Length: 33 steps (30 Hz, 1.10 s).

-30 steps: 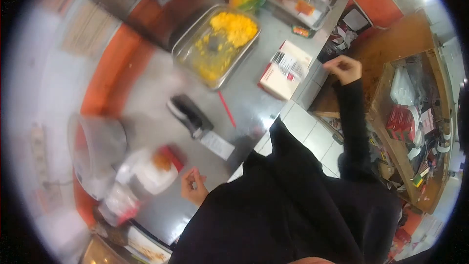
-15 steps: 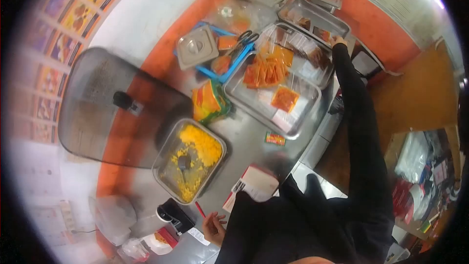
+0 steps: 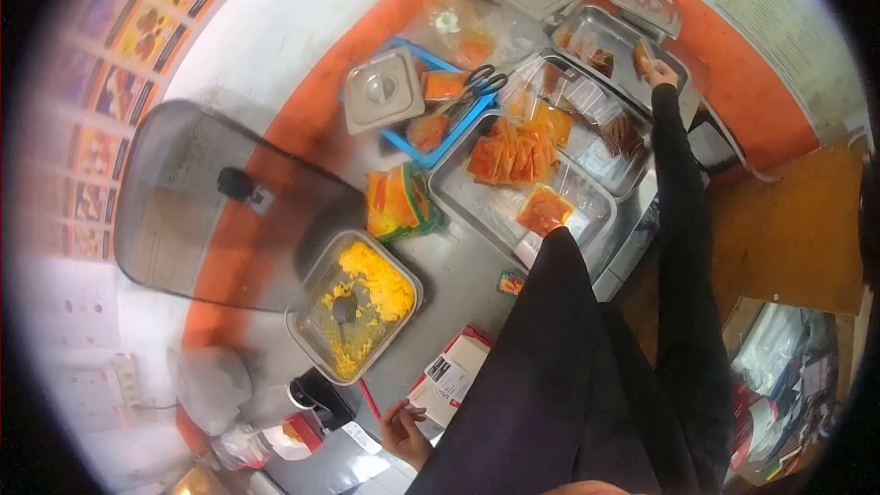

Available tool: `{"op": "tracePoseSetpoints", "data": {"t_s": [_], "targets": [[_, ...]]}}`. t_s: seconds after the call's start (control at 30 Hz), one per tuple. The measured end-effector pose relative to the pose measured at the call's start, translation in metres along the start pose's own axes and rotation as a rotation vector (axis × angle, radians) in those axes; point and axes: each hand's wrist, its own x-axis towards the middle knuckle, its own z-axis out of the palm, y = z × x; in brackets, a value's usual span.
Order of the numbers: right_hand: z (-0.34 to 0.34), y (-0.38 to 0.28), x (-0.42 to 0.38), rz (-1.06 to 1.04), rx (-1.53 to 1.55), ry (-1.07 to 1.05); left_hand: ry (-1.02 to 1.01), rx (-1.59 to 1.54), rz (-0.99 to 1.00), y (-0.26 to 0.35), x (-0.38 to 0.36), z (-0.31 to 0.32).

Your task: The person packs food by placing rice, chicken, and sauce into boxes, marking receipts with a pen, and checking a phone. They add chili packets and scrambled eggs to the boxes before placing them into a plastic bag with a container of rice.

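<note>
My right hand (image 3: 659,73) reaches to the far end of the counter. Its fingers are closed on a small brown packet (image 3: 640,57), held upright over a steel tray (image 3: 620,20) with more brown packets (image 3: 600,60) at its left. Low in view, my left hand (image 3: 404,431) hangs open with loosely bent fingers, holding nothing. Close to it are a red pen (image 3: 369,398) and a red-and-white box (image 3: 468,357). Between the hands, a steel tray (image 3: 456,194) holds orange-red sachets (image 3: 513,152) and a separate sachet (image 3: 544,211). Another tray beside it carries clear-wrapped brown packets (image 3: 621,136).
A steel pan (image 3: 302,348) of yellow crumbly food (image 3: 383,286) with a dark scoop (image 3: 344,310) stands near a dark transparent cover (image 3: 183,211). A yellow-green bag (image 3: 396,203), a blue basket (image 3: 429,161), scissors (image 3: 484,80) and steel lids (image 3: 383,90) lie around.
My right hand now holds a brown packet up at the tray's right side. The view has shifted, and my black clothing covers more of the counter's front. My left hand stays near the box.
</note>
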Motion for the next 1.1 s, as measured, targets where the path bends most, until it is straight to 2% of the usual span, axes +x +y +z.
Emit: {"op": "tracePoseSetpoints", "data": {"t_s": [0.07,0.13,0.2,0.27,0.3,0.33,0.4,0.47,0.53,0.57,0.6,0.63,0.67,0.7,0.73,0.8,0.83,0.87,0.9,0.93,0.97,1.0,1.03,1.07,1.1], "targets": [[-0.027,-0.055,-0.036,-0.043,0.743,-0.388,0.011,-0.036,-0.018,-0.007,-0.013,-0.003],[-0.058,-0.132,-0.094,-0.046,0.748,-0.504,-0.053,-0.26,-0.093,-0.008,-0.019,0.003],[-0.078,-0.199,-0.164,-0.045,0.749,-0.664,-0.058,-0.314,-0.015,-0.008,-0.014,-0.004],[-0.084,-0.252,-0.237,-0.204,0.61,-0.851,0.026,-0.313,-0.014,-0.008,-0.014,-0.009],[-0.086,-0.277,-0.277,-0.297,0.541,-0.974,-0.037,-0.405,0.109,-0.018,-0.022,-0.014],[-0.085,-0.296,-0.321,-0.392,0.475,-1.104,-0.318,-0.281,0.054,-0.017,-0.029,-0.031],[-0.073,-0.319,-0.411,-0.446,0.464,-1.321,-0.587,-0.163,0.17,-0.035,-0.039,-0.052],[-0.058,-0.338,-0.51,-0.494,0.45,-1.511,-0.754,0.06,0.308,-0.071,-0.049,-0.071],[-0.055,-0.352,-0.622,-0.505,0.527,-1.563,-0.836,0.35,0.423,-0.117,-0.048,-0.1],[-0.042,-0.348,-0.661,-0.521,0.462,-1.687,-0.851,0.487,0.464,-0.14,-0.045,-0.12],[-0.035,-0.344,-0.712,-0.508,0.496,-1.634,-0.849,0.59,0.494,-0.156,-0.039,-0.144],[-0.026,-0.352,-0.755,-0.697,0.471,-1.826,-0.839,0.679,0.507,-0.175,-0.032,-0.171],[-0.012,-0.351,-0.801,-0.625,0.45,-1.797,-0.84,0.744,0.514,-0.192,-0.021,-0.198],[0.012,-0.35,-0.839,-0.659,0.411,-1.957,-0.824,0.787,0.526,-0.208,-0.012,-0.23],[0.021,-0.341,-0.888,-0.473,0.47,-1.938,-0.777,0.793,0.522,-0.221,-0.004,-0.265],[0.034,-0.345,-0.962,-0.402,0.378,-2.079,-0.624,0.748,0.485,-0.245,0.02,-0.339],[0.044,-0.342,-0.995,-0.458,0.345,-2.054,-0.525,0.624,0.473,-0.265,0.033,-0.374],[0.051,-0.338,-1.022,-0.51,0.306,-2.038,-0.515,0.257,0.073,-0.266,0.048,-0.412],[0.056,-0.335,-1.048,-0.511,0.294,-2.057,-0.309,-0.348,0.035,-0.288,0.063,-0.443],[0.059,-0.335,-1.066,-0.864,0.15,-1.819,-0.033,-0.443,-0.014,-0.295,0.081,-0.469],[0.058,-0.333,-1.085,-1.178,0.013,-1.544,0.306,-1.113,-0.204,-0.285,0.102,-0.481],[0.052,-0.334,-1.1,-1.185,0.018,-1.557,0.353,-1.323,-0.162,-0.292,0.121,-0.497],[0.04,-0.335,-1.11,-1.119,0.35,-1.544,0.393,-1.537,-0.105,-0.293,0.138,-0.512],[0.028,-0.334,-1.118,-1.032,0.669,-1.513,0.404,-1.543,-0.097,-0.294,0.151,-0.518],[0.014,-0.332,-1.13,-1.039,0.663,-1.521,0.417,-1.632,-0.137,-0.289,0.162,-0.518]]}}
